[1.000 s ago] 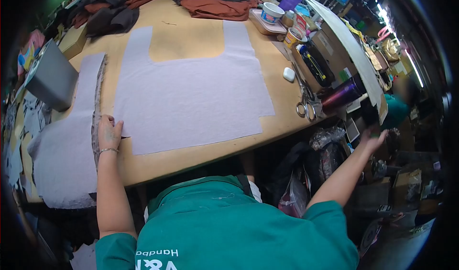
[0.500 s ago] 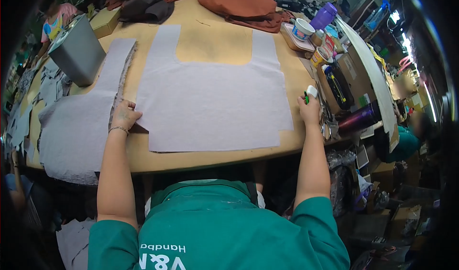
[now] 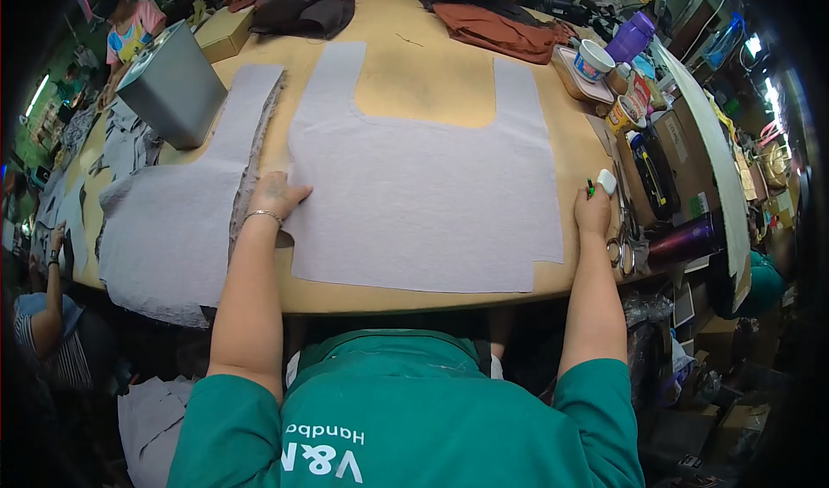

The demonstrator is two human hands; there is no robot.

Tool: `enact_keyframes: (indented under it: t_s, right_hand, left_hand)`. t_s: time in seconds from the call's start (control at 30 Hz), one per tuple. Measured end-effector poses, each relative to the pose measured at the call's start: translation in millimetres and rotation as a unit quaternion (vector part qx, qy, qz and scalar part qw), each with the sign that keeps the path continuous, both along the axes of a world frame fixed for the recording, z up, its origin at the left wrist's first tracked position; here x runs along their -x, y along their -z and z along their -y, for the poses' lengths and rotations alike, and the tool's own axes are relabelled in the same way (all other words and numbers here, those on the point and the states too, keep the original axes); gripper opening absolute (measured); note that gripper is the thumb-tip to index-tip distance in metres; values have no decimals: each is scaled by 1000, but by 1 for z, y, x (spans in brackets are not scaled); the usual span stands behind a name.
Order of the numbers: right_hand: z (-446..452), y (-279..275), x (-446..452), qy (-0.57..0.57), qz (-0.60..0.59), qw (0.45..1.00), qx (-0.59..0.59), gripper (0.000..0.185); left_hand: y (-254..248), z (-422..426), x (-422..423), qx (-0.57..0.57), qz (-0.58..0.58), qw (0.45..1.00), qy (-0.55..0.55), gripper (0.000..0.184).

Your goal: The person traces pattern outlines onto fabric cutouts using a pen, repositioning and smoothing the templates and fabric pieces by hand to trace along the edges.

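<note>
My left hand [image 3: 274,196] is between two pale grey-lilac fabric pieces, palm down with the thumb spread out. Its thumb touches the left edge of the flat U-notched fabric piece [image 3: 423,194]. Just left of the fingers lies a thick fabric stack [image 3: 168,216] with a frayed, darker edge. A small dark patch shows beside my wrist, at the notched piece's lower left corner. My right hand [image 3: 593,212], right of the notched piece, is closed on a green pen [image 3: 591,188]. At its fingertips sits a small white object [image 3: 607,182]; whether I hold it is unclear.
Scissors [image 3: 620,255] lie near a purple tumbler [image 3: 686,239] at the table's right edge, with tubs and a purple bottle [image 3: 631,37] behind. A grey metal block [image 3: 177,86] stands at left. Brown and rust fabric [image 3: 501,26] lies at the back. Other people are at left.
The view has turned, so everything appears shifted to the right. My left thumb now reaches slightly further over the notched piece's edge. My right hand keeps its grip on the pen.
</note>
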State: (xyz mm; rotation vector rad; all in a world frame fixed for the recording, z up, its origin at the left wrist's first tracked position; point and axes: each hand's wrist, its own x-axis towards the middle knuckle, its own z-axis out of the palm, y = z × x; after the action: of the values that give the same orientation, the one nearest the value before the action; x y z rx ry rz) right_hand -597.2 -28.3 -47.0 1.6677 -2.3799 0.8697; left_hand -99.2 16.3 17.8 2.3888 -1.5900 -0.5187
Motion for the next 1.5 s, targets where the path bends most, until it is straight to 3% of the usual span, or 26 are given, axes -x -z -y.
enact_keyframes:
  t_s: [0.17,1.17,1.27,1.33,1.43,1.5]
  right_hand:
    - [-4,-1,-3,-1,-1,1000,10,21]
    - [-3,6,4,-4,30,999,17,24]
    - [-18,-18,-19,-32,120,991,-55,29]
    - [-33,-26,-34,-76,175,973,-128,31]
    - [-71,-15,-56,-154,9,987,-39,29]
    - [-94,-16,-57,-167,56,983,-55,28]
  left_hand:
    - [17,5,-1,86,-21,996,0,57]
    - [29,2,-1,123,26,992,9,43]
    - [42,4,-16,135,12,988,76,41]
    - [12,-9,-2,57,-50,991,107,39]
    - [10,-27,4,19,-73,987,145,34]
    - [16,-37,2,68,-86,979,172,30]
